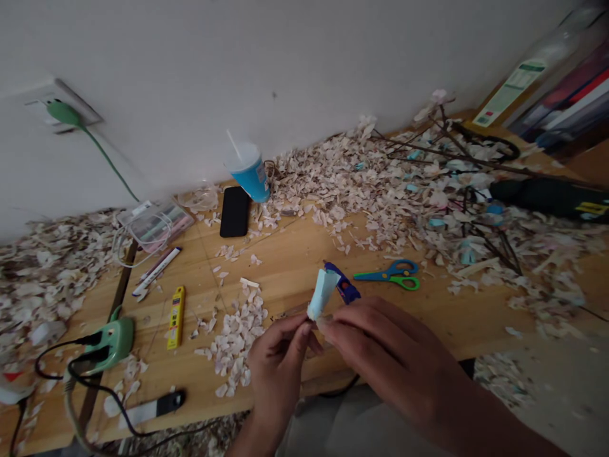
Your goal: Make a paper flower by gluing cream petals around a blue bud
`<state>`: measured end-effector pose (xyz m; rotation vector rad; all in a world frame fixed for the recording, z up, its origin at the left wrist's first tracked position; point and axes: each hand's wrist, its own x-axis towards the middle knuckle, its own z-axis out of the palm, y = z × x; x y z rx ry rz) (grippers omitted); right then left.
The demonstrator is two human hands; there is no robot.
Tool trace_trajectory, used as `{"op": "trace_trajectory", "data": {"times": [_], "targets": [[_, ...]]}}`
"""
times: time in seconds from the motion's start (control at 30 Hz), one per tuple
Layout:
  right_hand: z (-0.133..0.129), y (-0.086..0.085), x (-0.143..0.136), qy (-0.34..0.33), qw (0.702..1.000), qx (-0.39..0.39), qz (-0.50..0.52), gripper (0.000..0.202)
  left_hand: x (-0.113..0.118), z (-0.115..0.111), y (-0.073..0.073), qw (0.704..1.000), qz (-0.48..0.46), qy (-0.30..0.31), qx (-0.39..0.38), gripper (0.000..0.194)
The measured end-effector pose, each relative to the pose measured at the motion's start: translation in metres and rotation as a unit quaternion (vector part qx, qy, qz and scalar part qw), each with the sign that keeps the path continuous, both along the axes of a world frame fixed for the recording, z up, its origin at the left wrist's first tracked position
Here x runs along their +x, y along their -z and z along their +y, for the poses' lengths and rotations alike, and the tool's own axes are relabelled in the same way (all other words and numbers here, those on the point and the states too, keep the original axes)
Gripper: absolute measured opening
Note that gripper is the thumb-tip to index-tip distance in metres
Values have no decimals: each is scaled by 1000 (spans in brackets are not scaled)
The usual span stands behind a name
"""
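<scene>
My left hand (280,355) pinches the lower end of a light blue rolled paper piece (321,292), which stands up from the fingertips, leaning slightly right. A pale bit, perhaps a petal, shows at its base. My right hand (380,343) is closed at the same base, thumb and fingers pressed together; what exactly lies between them is hidden. Just behind the paper is a dark purple-blue tool or tube (346,287), partly covered. Scissors (392,275) with blue and green handles lie beyond my right hand. A small heap of pale petals (238,346) is left of my left hand.
A blue cup (252,174) with a straw stands behind a black phone (235,211). Petal piles and branches (457,155) fill the back right. At left are a yellow box (176,317), pens (157,271), a green power adapter (114,343) with cables, and a scraper-like tool (152,409).
</scene>
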<state>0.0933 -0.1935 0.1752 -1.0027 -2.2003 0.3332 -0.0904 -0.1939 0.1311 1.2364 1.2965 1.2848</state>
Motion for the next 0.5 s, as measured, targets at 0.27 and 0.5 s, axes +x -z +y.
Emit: {"op": "trace_trajectory", "data": {"times": [0.27, 0.5], "targets": [[-3, 7, 6, 1, 1000, -20, 12, 33, 3, 5, 9, 999, 36, -3, 12, 12], [-2, 3, 3, 27, 998, -42, 37, 29, 2, 0, 9, 998, 46, 9, 28, 12]]}}
